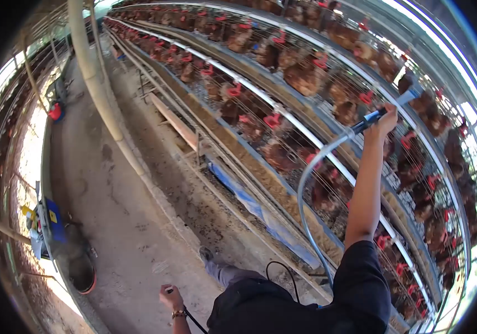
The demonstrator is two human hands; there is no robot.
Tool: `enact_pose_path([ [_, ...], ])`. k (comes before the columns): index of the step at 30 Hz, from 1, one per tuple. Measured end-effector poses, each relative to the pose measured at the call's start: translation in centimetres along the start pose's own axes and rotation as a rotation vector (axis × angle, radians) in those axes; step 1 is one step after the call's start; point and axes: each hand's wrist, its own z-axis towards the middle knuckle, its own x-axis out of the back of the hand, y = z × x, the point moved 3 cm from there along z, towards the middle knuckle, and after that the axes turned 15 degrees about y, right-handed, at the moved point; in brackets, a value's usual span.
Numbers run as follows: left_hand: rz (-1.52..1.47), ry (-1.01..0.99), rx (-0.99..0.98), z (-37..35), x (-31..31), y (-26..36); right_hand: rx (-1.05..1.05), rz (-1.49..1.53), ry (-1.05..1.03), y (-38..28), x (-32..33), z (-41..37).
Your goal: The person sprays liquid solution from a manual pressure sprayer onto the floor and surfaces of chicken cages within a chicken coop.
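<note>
My right hand (382, 123) is closed around the black grip of a hose nozzle (409, 96) with a blue, flared tip. The tip points up and right at the upper tier of caged hens (303, 78), level with a white pipe. From the grip a grey flexible hose (301, 192) curves down past my right arm to my side. Low in the view, my left hand (171, 298) is closed on a small dark handle, mostly hidden by the fingers. A black cord (195, 322) runs from near that wrist towards my body.
Tiered cages with red drinker cups (272, 120) and feed troughs (238, 146) line the right side. A slanting pole (89, 69) stands beside the concrete aisle (121, 222). On the left are a dark bucket (82, 274), a blue box (55, 220) and a red container (55, 111).
</note>
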Motion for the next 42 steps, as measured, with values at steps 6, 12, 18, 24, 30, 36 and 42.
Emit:
enact_pose_path([
  [6,0.106,0.060,0.082,11.7,-7.4,-3.7,-0.234,-0.055,-0.119,9.3,-13.8,-9.5],
  [12,0.160,0.136,0.012,20.3,-10.2,-2.6,-0.736,0.094,-0.817,17.6,-25.1,-20.5],
  [18,0.197,0.150,0.173,29.1,-11.1,-6.2,0.110,0.057,0.033,25.8,-25.7,-22.8],
  [24,0.244,0.079,0.207,39.6,-17.9,-12.8,-0.337,0.007,-0.593,31.2,-29.5,-37.1],
  [30,0.139,0.118,0.227,56.0,-20.3,-23.8,-0.516,0.148,-0.607,41.4,-27.9,-54.9],
  [36,0.094,0.099,0.302,68.6,-18.3,-25.9,-0.025,0.030,-0.017,44.9,-28.6,-65.9],
  [42,0.005,-0.100,0.368,79.6,-25.8,-27.8,-0.513,-0.113,-0.629,46.5,-30.0,-70.0],
])
